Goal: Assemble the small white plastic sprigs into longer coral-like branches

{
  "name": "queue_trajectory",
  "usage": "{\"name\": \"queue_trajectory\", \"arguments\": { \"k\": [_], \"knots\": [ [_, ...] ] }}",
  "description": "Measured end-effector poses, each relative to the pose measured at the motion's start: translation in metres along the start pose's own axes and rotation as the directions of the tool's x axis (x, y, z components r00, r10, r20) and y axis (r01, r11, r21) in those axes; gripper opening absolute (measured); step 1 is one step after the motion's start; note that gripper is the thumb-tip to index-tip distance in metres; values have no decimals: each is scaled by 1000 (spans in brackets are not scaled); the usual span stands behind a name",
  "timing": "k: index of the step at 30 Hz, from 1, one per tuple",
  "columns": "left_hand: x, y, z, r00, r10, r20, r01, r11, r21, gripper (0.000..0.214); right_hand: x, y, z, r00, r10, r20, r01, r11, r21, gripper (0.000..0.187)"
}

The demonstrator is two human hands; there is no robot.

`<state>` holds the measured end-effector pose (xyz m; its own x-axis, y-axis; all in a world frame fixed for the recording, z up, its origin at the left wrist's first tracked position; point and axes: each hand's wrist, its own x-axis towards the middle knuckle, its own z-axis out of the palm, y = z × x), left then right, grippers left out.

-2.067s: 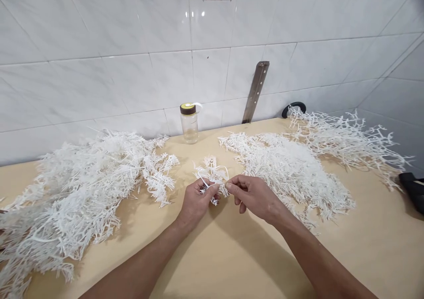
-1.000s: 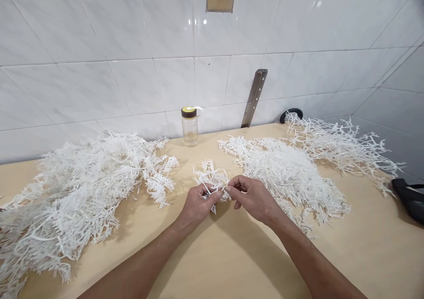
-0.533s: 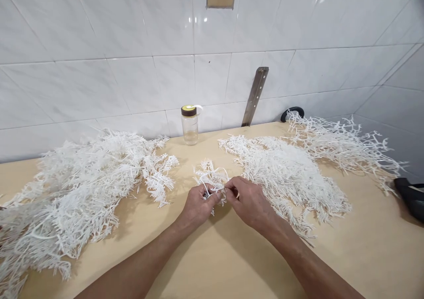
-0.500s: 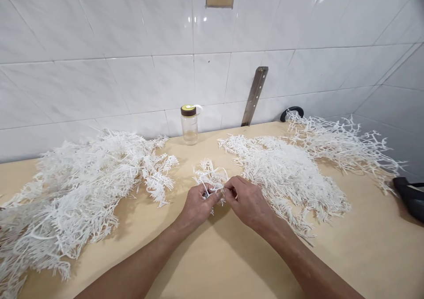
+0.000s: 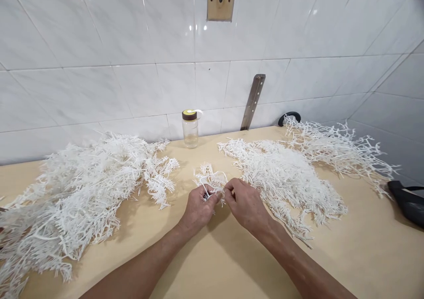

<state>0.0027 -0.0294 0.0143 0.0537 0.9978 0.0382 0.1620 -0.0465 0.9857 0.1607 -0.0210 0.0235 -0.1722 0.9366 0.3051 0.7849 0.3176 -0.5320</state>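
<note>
Between my hands is a white branching plastic sprig (image 5: 209, 175), its thin twigs spreading out above my fingers. My left hand (image 5: 202, 204) is closed on it, thumb and forefinger pinching its lower part. Close beside, my right hand (image 5: 243, 199) pinches at the right side of the same sprig with thumb and fingertips. What exactly lies between the right fingertips is too small to make out. A large heap of white sprigs (image 5: 89, 193) spreads to the left of my hands, and a flatter pile of white sprigs (image 5: 288, 175) lies just to the right.
On the wooden table (image 5: 205, 268), a clear bottle (image 5: 190, 133) with a dark and yellow lid stands against the tiled wall. A metal strip (image 5: 253, 102) leans there too. Looser white branches (image 5: 341, 146) lie at the back right, near black curved objects (image 5: 406, 202).
The view has tilted slightly upward. Both hands stay in nearly the same place, still pinching the sprig, whose looped twigs have shifted a little.
</note>
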Motion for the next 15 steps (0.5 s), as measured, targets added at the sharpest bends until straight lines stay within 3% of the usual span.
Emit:
{"name": "queue_trajectory", "arguments": {
  "k": [2, 11, 13, 15],
  "knots": [
    [2, -2, 0, 1000, -14, -24, 14, 1000, 3, 28, -1, 1, 5, 996, -84, -37, 80, 993, -86, 17],
    [0, -1, 3, 996, 33, -87, -24, 995, 96, 23, -1, -1, 3, 988, -153, 30, 155, 952, -265, 17],
    [-3, 0, 2, 990, 80, -120, -62, 987, 146, 20, 2, 2, 0, 995, -93, 31, 98, 963, -252, 19],
    [-4, 2, -1, 983, 106, -148, -79, 981, 175, 19, 5, 9, -7, 999, 38, -17, -40, 984, -176, 20]
  ]
}}
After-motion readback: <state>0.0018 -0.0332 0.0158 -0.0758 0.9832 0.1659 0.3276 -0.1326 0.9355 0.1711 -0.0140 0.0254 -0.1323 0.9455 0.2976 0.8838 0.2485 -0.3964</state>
